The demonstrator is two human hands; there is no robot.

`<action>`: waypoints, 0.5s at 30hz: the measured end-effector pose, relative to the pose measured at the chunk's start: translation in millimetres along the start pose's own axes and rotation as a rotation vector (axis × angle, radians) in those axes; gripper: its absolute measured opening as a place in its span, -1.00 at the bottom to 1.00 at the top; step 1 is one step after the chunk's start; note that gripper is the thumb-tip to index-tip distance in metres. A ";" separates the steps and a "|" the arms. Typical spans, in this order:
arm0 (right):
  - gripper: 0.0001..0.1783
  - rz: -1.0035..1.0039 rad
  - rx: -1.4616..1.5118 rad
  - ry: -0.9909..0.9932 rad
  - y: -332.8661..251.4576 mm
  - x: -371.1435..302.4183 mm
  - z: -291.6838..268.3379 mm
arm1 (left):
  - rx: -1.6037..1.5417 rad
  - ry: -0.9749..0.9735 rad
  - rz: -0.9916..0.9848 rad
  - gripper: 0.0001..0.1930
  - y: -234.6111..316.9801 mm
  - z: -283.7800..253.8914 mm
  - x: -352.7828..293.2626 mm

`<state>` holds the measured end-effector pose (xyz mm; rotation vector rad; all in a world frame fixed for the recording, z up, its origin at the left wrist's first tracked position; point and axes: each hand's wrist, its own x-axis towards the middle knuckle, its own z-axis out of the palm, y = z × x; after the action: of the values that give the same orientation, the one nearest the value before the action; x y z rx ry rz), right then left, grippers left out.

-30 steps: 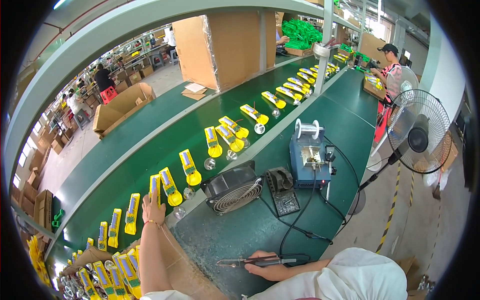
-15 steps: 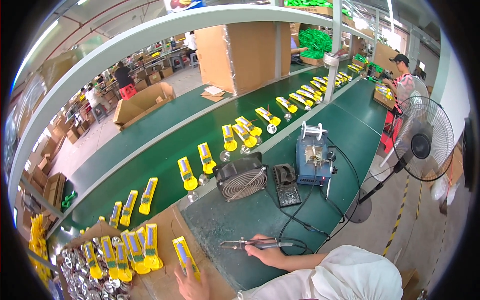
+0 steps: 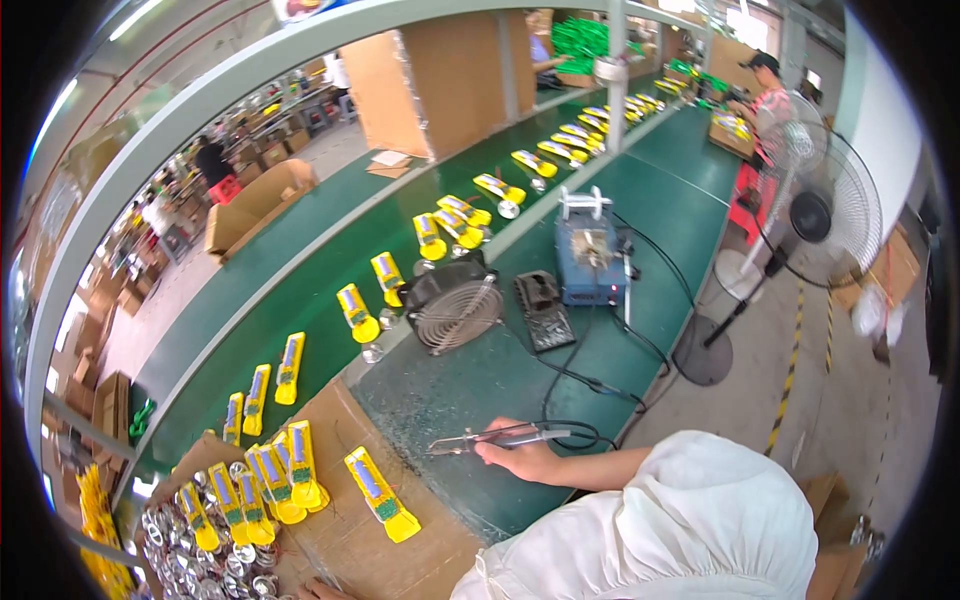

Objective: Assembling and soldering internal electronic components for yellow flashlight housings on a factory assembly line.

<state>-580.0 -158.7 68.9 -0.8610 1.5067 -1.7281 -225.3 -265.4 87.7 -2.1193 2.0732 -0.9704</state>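
A soldering iron (image 3: 543, 437) is held in my right hand (image 3: 522, 459), its tip pointing left above the green bench. Only part of my left hand (image 3: 322, 590) shows at the lower edge, near the heap of shiny metal cups (image 3: 195, 565); what its fingers do is hidden. On the cardboard sheet (image 3: 350, 545) between the hands lies one yellow plastic part (image 3: 375, 485) with a blue-violet cylinder and a small green board, touched by neither hand. Several like it lie in a cluster (image 3: 265, 480) beside and partly over the cups.
A blue soldering station (image 3: 590, 255), an iron stand (image 3: 543, 310) and a black fan with a round grille (image 3: 455, 310) stand on the bench. Cables loop to the right. More yellow parts line the green conveyor (image 3: 320, 300). A pedestal fan (image 3: 810, 215) and a co-worker (image 3: 770, 110) are at right.
My left hand has come off the single yellow part and drawn down and left toward the metal cups. The whole view has shifted. The soldering iron stays in my right hand.
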 end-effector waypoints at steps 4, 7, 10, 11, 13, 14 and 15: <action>-0.82 -0.053 0.024 0.015 -5.5 -5.6 1.4 | -0.145 0.104 -0.010 -0.67 0.4 -18.5 4.4; -0.83 -0.041 0.022 0.034 -5.9 -13.6 0.2 | 0.033 0.151 -0.143 -0.67 -8.5 -15.8 15.6; -0.84 -0.038 0.025 0.016 -6.0 -16.1 1.7 | -0.289 0.132 -0.144 -0.68 -23.5 -5.9 20.2; -0.85 -0.041 0.006 -0.004 -6.0 -15.4 3.7 | -0.360 0.196 -0.073 -0.68 -19.7 -22.9 19.6; -0.85 -0.033 0.024 -0.006 -8.0 -13.5 6.4 | -0.603 0.403 0.153 -0.67 1.5 -58.2 15.9; -0.85 -0.030 0.045 -0.012 -9.9 -13.1 6.9 | -0.587 0.372 0.273 -0.64 10.5 -58.8 10.2; -0.86 -0.011 0.049 -0.016 -12.3 -13.3 6.9 | -0.604 0.302 0.350 -0.65 22.2 -57.6 3.3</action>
<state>-567.8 -150.1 81.4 -0.8575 1.4459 -1.7544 -270.7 -248.1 126.0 -1.7654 3.0738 -0.7105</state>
